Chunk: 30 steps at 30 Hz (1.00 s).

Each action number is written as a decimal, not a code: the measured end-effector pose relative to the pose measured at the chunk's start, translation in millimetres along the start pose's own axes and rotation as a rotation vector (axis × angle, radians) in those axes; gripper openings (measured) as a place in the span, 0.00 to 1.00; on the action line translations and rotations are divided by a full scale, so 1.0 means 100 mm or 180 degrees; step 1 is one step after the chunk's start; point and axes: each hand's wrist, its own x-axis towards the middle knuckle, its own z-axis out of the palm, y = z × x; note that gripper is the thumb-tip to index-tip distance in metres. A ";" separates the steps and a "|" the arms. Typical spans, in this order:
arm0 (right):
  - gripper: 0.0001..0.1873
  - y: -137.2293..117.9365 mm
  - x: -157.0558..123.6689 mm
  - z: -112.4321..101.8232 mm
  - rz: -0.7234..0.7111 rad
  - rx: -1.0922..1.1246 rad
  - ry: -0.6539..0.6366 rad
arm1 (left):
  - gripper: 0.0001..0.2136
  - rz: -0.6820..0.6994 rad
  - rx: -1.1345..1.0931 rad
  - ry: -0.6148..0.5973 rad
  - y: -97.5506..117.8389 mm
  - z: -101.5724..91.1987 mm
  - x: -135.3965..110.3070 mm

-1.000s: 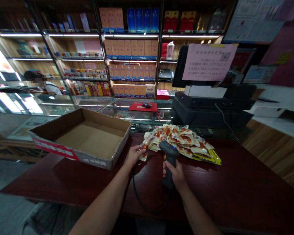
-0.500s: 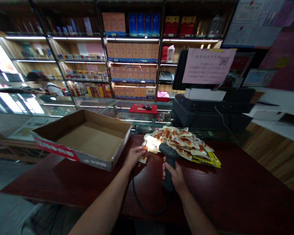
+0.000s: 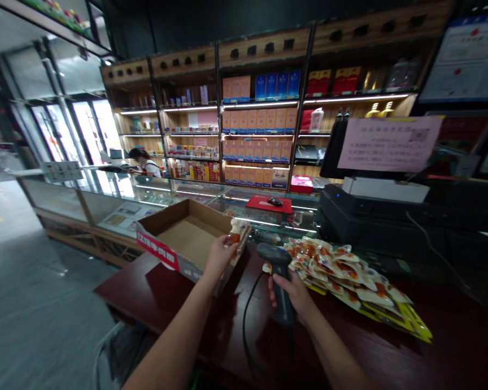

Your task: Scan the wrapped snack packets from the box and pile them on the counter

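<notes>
My left hand (image 3: 219, 257) is closed on a small clear-and-white snack packet (image 3: 236, 230) with reddish-brown food inside. It holds the packet up at the right wall of a shallow cardboard box (image 3: 162, 253), whose inside shows bare brown card. My right hand (image 3: 291, 292) wraps around the handle of a black barcode scanner (image 3: 280, 265), its head pointing left and its cable looping down over the table. Just right of the scanner lies a heap of similar snack packets (image 3: 341, 271). Yellow packets (image 3: 410, 320) stick out beneath the heap's near right end.
Everything stands on a dark red wooden table (image 3: 252, 330). Behind it runs a glass counter (image 3: 211, 189) with a mouse on a red mat (image 3: 264, 203). A monitor with a pink notice (image 3: 388, 143) stands at the right. Another person (image 3: 148, 164) is at the far left counter.
My left hand has carried the packet leftward from beside the heap to the box's edge. The scanner's bright light on the packets has gone out. The view has swung left and up.
</notes>
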 end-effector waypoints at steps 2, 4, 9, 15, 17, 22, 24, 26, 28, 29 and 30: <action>0.17 0.02 0.10 0.14 0.0016 -0.0056 -0.0161 | 0.12 -0.0093 0.0605 0.0077 -0.08 -0.25 0.11; 0.17 0.06 0.19 0.25 0.0059 -0.0100 -0.0263 | 0.13 -0.0187 0.1093 0.0128 -0.17 -0.42 0.19; 0.18 0.15 0.27 0.36 0.0122 -0.0113 -0.0323 | 0.20 0.0060 0.1375 0.0829 -0.28 -0.49 0.28; 0.17 0.09 0.09 0.16 0.0053 -0.0108 -0.0015 | 0.13 0.1047 0.0651 0.0979 -0.08 -0.08 0.16; 0.18 0.10 -0.01 -0.02 -0.0038 -0.0133 0.0257 | 0.10 0.1224 0.0295 0.0638 -0.01 0.21 0.06; 0.19 0.23 -0.33 -0.58 -0.0416 -0.0115 0.1123 | 0.06 0.1115 0.0242 -0.0494 0.14 1.05 -0.21; 0.19 0.30 -0.45 -0.76 -0.0559 -0.0062 0.1379 | 0.11 0.0829 0.0604 -0.0807 0.22 1.33 -0.28; 0.19 0.36 -0.54 -0.87 -0.0681 0.0061 0.1578 | 0.17 0.0590 0.1021 -0.0995 0.31 1.55 -0.30; 0.19 0.40 -0.58 -0.93 -0.0763 0.0190 0.1716 | 0.22 0.0573 0.1361 -0.1071 0.41 1.70 -0.29; 0.19 0.41 -0.58 -0.94 -0.0792 0.0238 0.1752 | 0.23 0.0602 0.1478 -0.1107 0.45 1.76 -0.29; 0.19 0.42 -0.58 -0.95 -0.0810 0.0265 0.1759 | 0.24 0.0621 0.1558 -0.1168 0.49 1.81 -0.28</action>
